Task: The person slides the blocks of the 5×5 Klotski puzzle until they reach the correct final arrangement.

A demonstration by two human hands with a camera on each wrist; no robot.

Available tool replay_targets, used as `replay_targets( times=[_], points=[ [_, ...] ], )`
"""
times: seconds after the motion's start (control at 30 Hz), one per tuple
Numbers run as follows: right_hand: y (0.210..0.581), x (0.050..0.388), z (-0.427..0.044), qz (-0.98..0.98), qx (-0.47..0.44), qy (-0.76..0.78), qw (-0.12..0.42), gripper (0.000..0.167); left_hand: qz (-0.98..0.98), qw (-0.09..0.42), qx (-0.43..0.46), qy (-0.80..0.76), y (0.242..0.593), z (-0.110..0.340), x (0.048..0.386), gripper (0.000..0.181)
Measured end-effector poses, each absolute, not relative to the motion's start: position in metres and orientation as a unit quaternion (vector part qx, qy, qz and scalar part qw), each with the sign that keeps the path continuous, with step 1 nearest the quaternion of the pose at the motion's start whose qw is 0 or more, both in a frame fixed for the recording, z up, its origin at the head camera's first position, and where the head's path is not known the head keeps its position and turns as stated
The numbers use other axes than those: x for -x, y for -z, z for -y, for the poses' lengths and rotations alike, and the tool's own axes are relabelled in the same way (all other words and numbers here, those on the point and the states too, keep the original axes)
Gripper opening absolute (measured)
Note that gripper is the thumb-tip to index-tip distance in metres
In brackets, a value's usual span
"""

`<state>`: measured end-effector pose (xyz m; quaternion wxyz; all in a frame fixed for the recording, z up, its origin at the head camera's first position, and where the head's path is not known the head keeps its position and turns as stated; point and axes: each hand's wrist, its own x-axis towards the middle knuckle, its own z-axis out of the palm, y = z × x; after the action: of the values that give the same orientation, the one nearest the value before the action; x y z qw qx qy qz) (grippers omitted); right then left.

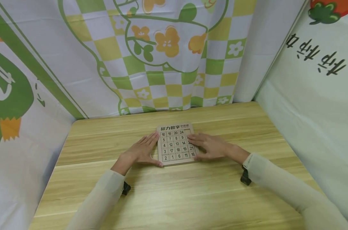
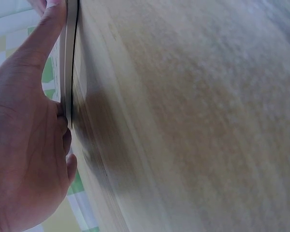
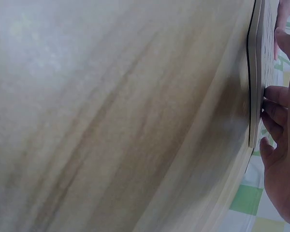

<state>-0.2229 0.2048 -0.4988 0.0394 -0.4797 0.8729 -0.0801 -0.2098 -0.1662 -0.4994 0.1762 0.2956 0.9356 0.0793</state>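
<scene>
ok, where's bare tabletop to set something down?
Free: table between the sleeves, nearer than the number board; strip between board and checkered cloth; far corner beyond right hand. Crowded: board's sides, that hand on one, left hand opposite.

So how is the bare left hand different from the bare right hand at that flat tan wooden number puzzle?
The bare left hand lies along the left edge of the wooden puzzle; the bare right hand reaches over its right side. The left hand hides no number tiles; the right hand partly hides some. Both touch the puzzle.

2 hands (image 1: 142,150) (image 1: 215,147), 1 brd (image 1: 179,162), 1 tbl (image 1: 168,198)
</scene>
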Motion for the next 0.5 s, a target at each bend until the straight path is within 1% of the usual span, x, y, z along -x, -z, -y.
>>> replay_targets(
  times=[0.33, 0.5],
  points=[
    [0.4994, 0.223, -0.2037, -0.867, 0.489, 0.086, 0.043, 0.086, -0.937, 0.178, -0.291, -0.072, 0.4986, 0.1647, 0.2093, 0.139],
    [0.4968, 0.2251, -0.2016, -0.86, 0.503, 0.083, 0.023, 0.084, -0.937, 0.174, -0.293, -0.072, 0.4989, 0.1656, 0.2094, 0.14]
  ],
)
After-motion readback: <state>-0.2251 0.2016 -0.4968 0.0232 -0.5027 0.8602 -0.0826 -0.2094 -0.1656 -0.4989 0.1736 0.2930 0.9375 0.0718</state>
